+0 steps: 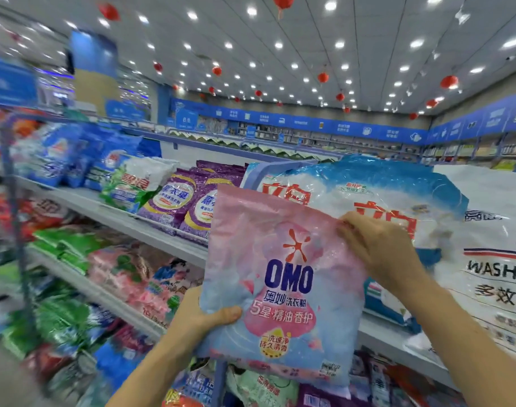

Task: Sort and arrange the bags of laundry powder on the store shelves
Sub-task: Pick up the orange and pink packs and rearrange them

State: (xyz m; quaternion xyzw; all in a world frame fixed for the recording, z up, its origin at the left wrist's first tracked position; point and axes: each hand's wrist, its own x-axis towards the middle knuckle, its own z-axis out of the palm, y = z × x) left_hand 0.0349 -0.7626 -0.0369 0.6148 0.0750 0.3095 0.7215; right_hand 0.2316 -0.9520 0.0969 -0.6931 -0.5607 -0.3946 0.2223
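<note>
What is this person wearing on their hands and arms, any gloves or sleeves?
Nothing that shows. The left hand and right hand are bare, with no gloves. The left forearm and right forearm are bare all the way to the picture's edge, so no sleeve is in view. No watch, bracelet or ring can be seen.

Looks like a shop, a large self-service store. Shows long grey shelves (151, 230) in tiers, packed with rows of printed bags of laundry powder (171, 198) facing out. Has blue signs (309, 121) with icons running along the far walls above more stocked shelving, ceiling lights (330, 5) in rows, red lanterns (449, 82) hanging below them.
</note>
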